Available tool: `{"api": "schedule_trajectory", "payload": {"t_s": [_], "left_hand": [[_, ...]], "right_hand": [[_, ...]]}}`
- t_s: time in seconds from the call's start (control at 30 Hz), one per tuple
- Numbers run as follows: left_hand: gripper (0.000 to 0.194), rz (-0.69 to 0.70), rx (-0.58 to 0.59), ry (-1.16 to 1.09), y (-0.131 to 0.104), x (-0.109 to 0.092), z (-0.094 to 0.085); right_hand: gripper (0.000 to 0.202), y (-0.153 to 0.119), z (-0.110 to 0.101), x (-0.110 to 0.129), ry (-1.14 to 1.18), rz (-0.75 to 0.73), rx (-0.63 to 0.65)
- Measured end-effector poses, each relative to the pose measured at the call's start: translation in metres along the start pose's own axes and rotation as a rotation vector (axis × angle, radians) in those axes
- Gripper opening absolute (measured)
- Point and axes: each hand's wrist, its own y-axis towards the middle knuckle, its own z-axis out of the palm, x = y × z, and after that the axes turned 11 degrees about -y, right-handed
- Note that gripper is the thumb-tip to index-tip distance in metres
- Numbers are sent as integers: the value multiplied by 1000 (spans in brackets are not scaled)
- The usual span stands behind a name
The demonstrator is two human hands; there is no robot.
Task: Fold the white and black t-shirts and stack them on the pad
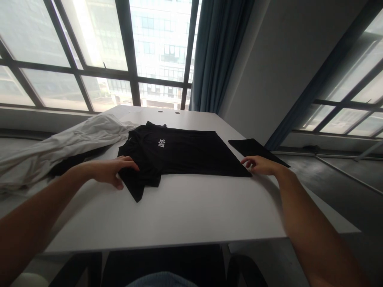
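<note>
In the head view, a black short-sleeved fabric T-shirt (185, 151) with white lettering lies on the smooth white table (191, 211). The left hand (112, 170), loosely spread, meets its sleeve end; the right hand (259, 164), fingers narrowly curled, is at its hem corner.

Shirt (191, 153): plain black, broken only by small white lettering (161, 142) on the chest. Solid black was also noted on the flat piece (257, 148) at the table's right edge. Tabletop (185, 211) seen as white, shaded to grey — no pattern made out. Heaped cloth (89, 131) recorded as off-white. Curtain (211, 52) logged as muted blue, window frames (134, 87) as dark grey, pillar (269, 59) as flat grey, chair (164, 265) as black.
</note>
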Motion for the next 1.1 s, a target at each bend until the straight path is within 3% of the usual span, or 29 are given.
{"api": "schedule_trajectory", "payload": {"t_s": [0.17,0.4,0.67,0.77,0.93,1.1], "left_hand": [[34,54,-33,-60,13,12,3],[46,90,-130,-223,18,13,0],[57,75,-401,-571,5,18,-15],[54,42,-334,-580,6,17,-13],[44,-120,-7,-421,9,0,-10],[37,-217,57,-520,2,-18,-14]], "right_hand": [[57,1,2,-2,-64,-45,38],[25,9,6,0,34,-290,-111],[53,-2,1,4,436,-320,-296],[57,1,3,3,471,-279,-306],[54,9,8,-5,380,-197,-208],[47,7,3,-20,311,-180,-98]]}}
